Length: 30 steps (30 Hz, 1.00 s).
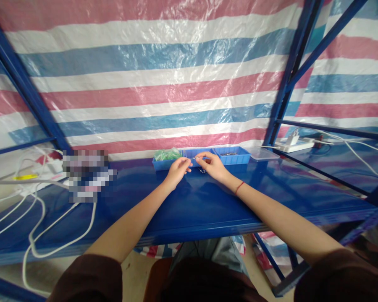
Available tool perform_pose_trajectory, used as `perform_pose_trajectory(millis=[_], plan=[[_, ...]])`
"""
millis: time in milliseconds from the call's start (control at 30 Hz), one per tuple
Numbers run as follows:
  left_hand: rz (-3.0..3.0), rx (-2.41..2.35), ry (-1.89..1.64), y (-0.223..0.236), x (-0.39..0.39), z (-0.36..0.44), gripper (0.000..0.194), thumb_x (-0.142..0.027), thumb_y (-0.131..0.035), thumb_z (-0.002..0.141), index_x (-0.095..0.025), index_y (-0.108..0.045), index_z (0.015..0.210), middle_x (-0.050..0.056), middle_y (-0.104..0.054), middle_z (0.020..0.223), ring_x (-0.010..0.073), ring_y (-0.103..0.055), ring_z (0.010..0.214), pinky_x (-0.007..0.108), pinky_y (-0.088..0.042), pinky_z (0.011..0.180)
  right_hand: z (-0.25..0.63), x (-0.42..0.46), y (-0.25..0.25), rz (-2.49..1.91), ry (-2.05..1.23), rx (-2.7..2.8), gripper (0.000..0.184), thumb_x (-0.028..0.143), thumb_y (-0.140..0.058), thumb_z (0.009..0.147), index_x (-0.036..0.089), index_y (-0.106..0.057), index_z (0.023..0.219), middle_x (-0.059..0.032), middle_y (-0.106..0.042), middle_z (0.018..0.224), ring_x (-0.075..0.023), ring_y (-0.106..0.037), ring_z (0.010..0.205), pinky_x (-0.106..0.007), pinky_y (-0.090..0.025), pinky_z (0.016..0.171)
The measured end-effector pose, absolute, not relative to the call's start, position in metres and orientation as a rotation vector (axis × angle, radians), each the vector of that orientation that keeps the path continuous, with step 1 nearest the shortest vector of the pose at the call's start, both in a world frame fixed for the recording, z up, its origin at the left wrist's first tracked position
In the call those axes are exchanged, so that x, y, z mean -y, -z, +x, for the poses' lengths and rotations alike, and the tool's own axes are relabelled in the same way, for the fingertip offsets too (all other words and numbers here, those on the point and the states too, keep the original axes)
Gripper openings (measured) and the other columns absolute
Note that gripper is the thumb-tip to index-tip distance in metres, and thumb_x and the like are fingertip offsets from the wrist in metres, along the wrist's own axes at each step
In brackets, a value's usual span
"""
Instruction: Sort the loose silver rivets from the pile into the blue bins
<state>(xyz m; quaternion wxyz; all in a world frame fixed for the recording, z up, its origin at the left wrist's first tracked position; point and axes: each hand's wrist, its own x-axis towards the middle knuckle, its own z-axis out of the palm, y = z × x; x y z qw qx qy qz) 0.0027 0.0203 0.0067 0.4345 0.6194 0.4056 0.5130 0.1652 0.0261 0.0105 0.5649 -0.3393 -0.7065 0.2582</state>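
Note:
My left hand (178, 168) and my right hand (212, 165) meet over the blue table, just in front of a row of blue bins. Between their fingertips is a small, thin metallic piece (193, 158), pinched from both sides; it is too small to name. Under my right hand, a few small metal parts (203, 170) lie on the table. Green plastic packaging (167, 154) fills the left bin (162, 165). Small metal pieces (229, 154) lie in the right bin (236, 159). My hands partly hide the middle bin (198, 152).
A clear flat plastic lid (263, 154) lies right of the bins. White cables (40, 209) and a power strip (34, 184) spread over the left side; another power strip (294, 144) sits at right. Blue metal posts (283, 88) frame the table (189, 209), with striped sheeting (160, 84) behind.

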Motion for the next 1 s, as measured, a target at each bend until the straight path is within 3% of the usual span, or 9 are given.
perform_pose_trajectory(millis=[400,533,633,800,900,1000], plan=[[1.750,-0.915,-1.073,0.001,-0.025,0.002,0.036,-0.051,-0.049,0.082,-0.017,-0.057,0.090,0.006,-0.066,0.093,0.0091,-0.059,0.067,0.020,-0.039,0.059,0.161,-0.015,-0.016,-0.795,-0.575,1.700,0.027,0.043,-0.060,0.076,0.017,-0.061,0.085,-0.0025,-0.061,0.077,-0.0123,-0.053,0.062,-0.026,-0.044,0.059],[1.824,-1.007,-1.091,0.005,-0.028,0.003,0.034,-0.045,-0.046,0.085,-0.018,-0.057,0.104,0.006,-0.065,0.088,0.0119,-0.059,0.067,0.024,-0.043,0.063,0.165,-0.012,-0.024,-0.813,-0.322,1.835,0.020,0.036,-0.056,0.079,0.018,-0.062,0.085,-0.0047,-0.062,0.084,-0.0135,-0.053,0.066,-0.027,-0.044,0.062],[2.066,-1.072,-1.134,0.009,-0.028,0.003,0.037,-0.039,-0.050,0.084,-0.020,-0.056,0.114,0.005,-0.065,0.087,0.0160,-0.060,0.076,0.031,-0.046,0.077,0.185,-0.016,-0.035,-0.860,-0.033,1.926,0.015,0.028,-0.051,0.082,0.018,-0.062,0.086,-0.0050,-0.061,0.082,-0.0141,-0.052,0.065,-0.028,-0.043,0.065],[2.503,-1.012,-0.952,0.010,-0.021,0.002,0.038,-0.037,-0.052,0.083,-0.027,-0.057,0.120,0.007,-0.059,0.122,0.0229,-0.051,0.114,0.039,-0.034,0.102,0.243,-0.042,-0.036,-1.210,0.311,1.787,0.020,0.021,-0.046,0.084,0.017,-0.063,0.093,-0.0097,-0.061,0.090,-0.0177,-0.054,0.070,-0.031,-0.042,0.069],[2.565,-1.030,-0.751,0.008,-0.020,0.004,0.041,-0.044,-0.052,0.083,-0.032,-0.056,0.122,0.005,-0.047,0.138,0.0255,-0.040,0.128,0.044,-0.027,0.107,0.266,-0.054,-0.026,-1.488,0.362,1.746,0.024,0.019,-0.050,0.080,0.015,-0.064,0.099,-0.0137,-0.061,0.097,-0.0217,-0.057,0.077,-0.033,-0.043,0.070],[2.560,-1.074,-0.602,0.008,-0.022,0.007,0.043,-0.049,-0.052,0.081,-0.031,-0.057,0.120,0.006,-0.043,0.141,0.0288,-0.034,0.133,0.050,-0.022,0.107,0.264,-0.056,-0.024,-1.540,0.337,1.810,0.022,0.018,-0.051,0.079,0.013,-0.067,0.093,-0.0140,-0.064,0.093,-0.0227,-0.059,0.080,-0.032,-0.043,0.072]])
